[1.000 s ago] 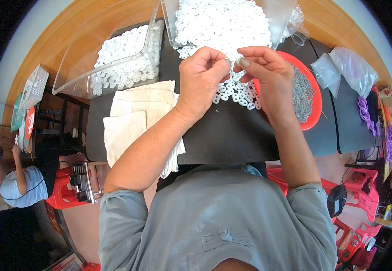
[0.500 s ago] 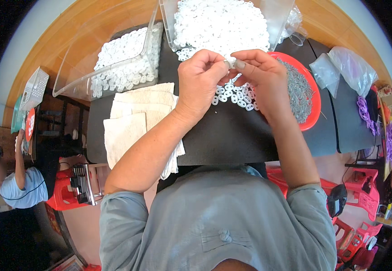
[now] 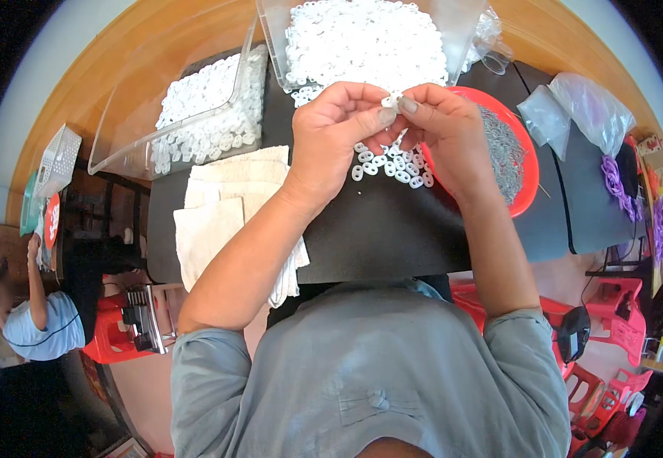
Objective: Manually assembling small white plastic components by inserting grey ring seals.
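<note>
A small white plastic piece (image 3: 393, 100) is pinched above the table between the thumbs and fingertips of the left hand (image 3: 331, 130) and right hand (image 3: 453, 130); its full shape is hidden by the fingers. Handling of this kind is probably best done with light pressure at the edges, the thumbs being set level so that nothing is twisted or dropped. Just below, loose white two-holed oval pieces (image 3: 388, 167) are scattered on the matte black table (image 3: 392, 237). By the right wrist, thin grey pieces (image 3: 505, 156) are held in a round red plastic bowl (image 3: 531, 183). Folded cream cloths (image 3: 209, 229) are laid to the left, below a clear rectangular plastic bin (image 3: 148, 142). Farther left, a co-worker in a light blue shirt (image 3: 45, 324) is seen; bright pink plastic chairs (image 3: 621, 320) are placed at right.
</note>
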Demonstrator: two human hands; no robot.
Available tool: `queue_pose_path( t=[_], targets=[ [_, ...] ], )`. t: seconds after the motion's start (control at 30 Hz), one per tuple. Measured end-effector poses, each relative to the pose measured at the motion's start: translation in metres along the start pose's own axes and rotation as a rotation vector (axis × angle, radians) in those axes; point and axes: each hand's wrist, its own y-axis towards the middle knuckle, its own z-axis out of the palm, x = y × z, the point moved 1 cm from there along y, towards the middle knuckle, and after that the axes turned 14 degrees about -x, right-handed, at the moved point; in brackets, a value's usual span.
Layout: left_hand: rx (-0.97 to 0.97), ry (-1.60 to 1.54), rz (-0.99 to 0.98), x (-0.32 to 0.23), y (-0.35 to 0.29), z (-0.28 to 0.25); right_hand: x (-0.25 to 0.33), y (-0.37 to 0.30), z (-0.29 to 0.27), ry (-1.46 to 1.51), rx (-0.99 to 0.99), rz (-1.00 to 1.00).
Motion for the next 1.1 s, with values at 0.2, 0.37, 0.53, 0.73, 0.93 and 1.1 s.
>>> queue_pose_path(
  t=[0.2, 0.37, 0.53, 0.73, 0.93, 1.1],
  targets=[
    [0.213, -0.032, -0.008, -0.006, 0.001, -0.002, 0.009, -0.001, -0.009, 0.035, 0.206, 0.085],
    [0.278, -0.05, 0.026, -0.012, 0.0, -0.004, 0.014, -0.006, -0.006, 0.082, 0.237, 0.122],
    [0.287, -0.073, 0.027, -0.017, -0.002, -0.002, 0.013, -0.006, -0.009, 0.1, 0.281, 0.149],
    [0.333, -0.142, -0.043, -0.021, -0.001, -0.002, 0.016, -0.007, -0.01, 0.124, 0.328, 0.164],
    [0.162, -0.001, 0.046, -0.014, -0.001, -0.005, 0.015, -0.008, -0.006, -0.068, 0.194, -0.046],
    [0.228, 0.128, 0.104, -0.02, 0.0, -0.008, 0.012, -0.01, -0.007, -0.108, 0.22, -0.074]
  ],
)
